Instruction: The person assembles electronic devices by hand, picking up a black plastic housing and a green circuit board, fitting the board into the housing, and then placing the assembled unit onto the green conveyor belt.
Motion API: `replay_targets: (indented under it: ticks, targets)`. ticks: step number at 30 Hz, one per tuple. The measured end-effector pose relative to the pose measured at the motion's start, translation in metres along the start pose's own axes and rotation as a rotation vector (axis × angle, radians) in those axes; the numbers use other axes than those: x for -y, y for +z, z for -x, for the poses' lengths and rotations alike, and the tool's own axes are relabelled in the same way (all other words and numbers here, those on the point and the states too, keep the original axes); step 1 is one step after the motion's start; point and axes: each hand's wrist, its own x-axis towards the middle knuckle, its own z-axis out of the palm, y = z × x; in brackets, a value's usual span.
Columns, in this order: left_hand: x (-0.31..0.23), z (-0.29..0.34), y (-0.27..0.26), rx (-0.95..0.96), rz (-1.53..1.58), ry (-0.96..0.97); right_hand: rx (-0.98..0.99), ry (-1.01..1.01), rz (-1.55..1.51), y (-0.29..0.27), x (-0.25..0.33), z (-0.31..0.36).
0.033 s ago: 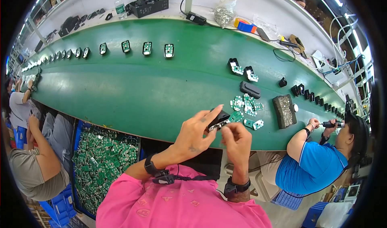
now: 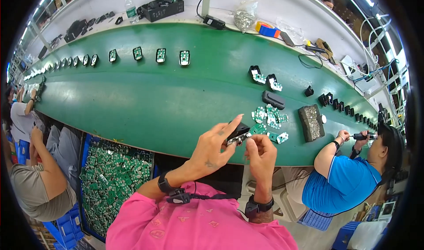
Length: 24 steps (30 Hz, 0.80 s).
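Above the table's front edge, my left hand (image 2: 212, 149) is closed round a small black plastic housing (image 2: 240, 129), tilted, with its metallic, board-like side toward me. My right hand (image 2: 261, 155) is just to the right of it, fingers curled in a pinch near the housing's edge. Whatever sits between those fingertips is too small to make out. Just beyond my hands lie loose green circuit boards (image 2: 273, 116), and one green board (image 2: 257, 129) lies close behind the housing.
A dark box of small metal parts (image 2: 311, 122) and a black case (image 2: 274, 99) are to the right. Housings with boards (image 2: 184, 57) form a row at far left. A bin of boards (image 2: 115, 179) is below left. A co-worker in blue (image 2: 342, 179) sits at right.
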Motion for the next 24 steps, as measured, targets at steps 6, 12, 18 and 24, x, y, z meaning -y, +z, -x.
replay_targets:
  ticks: [6,12,18,24]
  targets:
    - [0.013,-0.001,-0.005,0.222,0.687,-0.360,-0.037,0.098,-0.048,0.001,-0.011,-0.003]
    - [0.014,0.000,-0.001,0.103,0.305,-0.301,-0.139,-0.158,0.190,0.016,-0.009,0.015]
    - [0.020,0.001,0.006,0.107,0.324,-0.176,-0.025,0.006,-0.383,0.017,-0.017,0.014]
    - [0.029,0.002,0.012,0.120,0.378,-0.192,0.122,0.063,-0.165,-0.006,-0.005,0.004]
